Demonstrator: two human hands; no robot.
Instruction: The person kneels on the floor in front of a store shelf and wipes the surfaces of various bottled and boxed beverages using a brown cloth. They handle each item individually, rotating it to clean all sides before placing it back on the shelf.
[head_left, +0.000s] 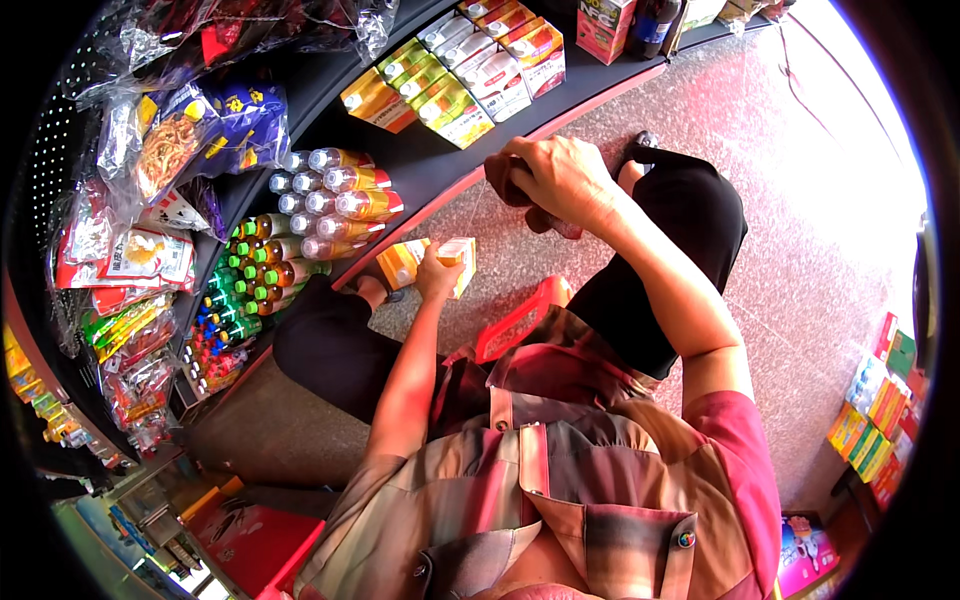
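Note:
My left hand is low in front of the lower shelf, gripping a yellow-and-white drink carton. Touching that hand's other side is an orange carton with a white cap; whether the fingers hold this one too is hard to see. A bunched dark brown cloth is in my right hand, raised over the floor near my right knee. Part of the cloth hangs below the palm. On the shelf ahead stand rows of capped drink cartons, with a dark gap beside the orange ones.
Clear-capped bottles and green-capped bottles crowd the curved shelf at left. Bagged snacks hang above them. A red plastic piece shows between my legs. Stacked boxes stand at far right.

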